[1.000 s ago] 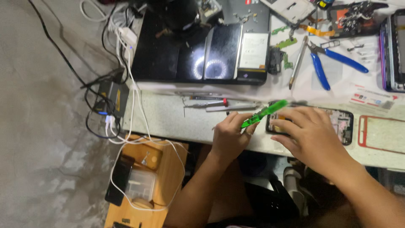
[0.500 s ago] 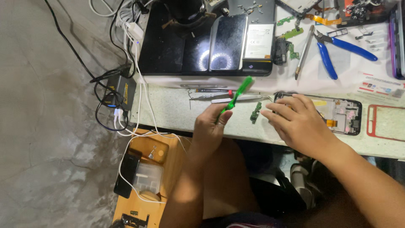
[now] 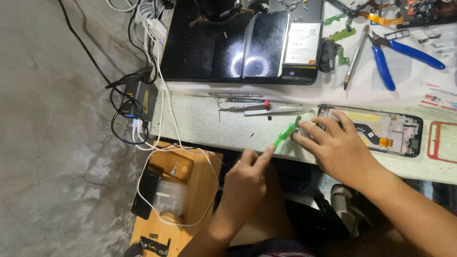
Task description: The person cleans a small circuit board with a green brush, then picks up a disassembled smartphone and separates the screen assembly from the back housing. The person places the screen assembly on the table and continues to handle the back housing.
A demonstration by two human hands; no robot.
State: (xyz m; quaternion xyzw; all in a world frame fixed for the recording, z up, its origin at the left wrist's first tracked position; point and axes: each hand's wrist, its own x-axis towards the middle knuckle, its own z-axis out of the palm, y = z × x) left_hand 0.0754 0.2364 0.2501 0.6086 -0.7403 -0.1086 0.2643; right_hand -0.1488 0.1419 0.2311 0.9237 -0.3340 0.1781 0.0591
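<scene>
Hands working at front edge of pale bench point(image 3: 209, 128). Left hand point(image 3: 247, 178) is hovering just below bench edge, fingers loosely curled, index extended w/ tip touching lower end of green brush point(image 3: 284, 133); not gripping it. Brush is lying tilted, upper end meeting a small green circuit board point(image 3: 298, 121). Right hand point(image 3: 340, 147) is resting palm-down, fingers spread, fingertips pressing beside that board; cannot tell if pinching it. Opened phone frame point(image 3: 395, 135) is lying partly under right hand, orange flex cable showing. Tweezers point(image 3: 266, 110) lying just behind brush; blue-handled pliers point(image 3: 395, 54) well apart at rear.
</scene>
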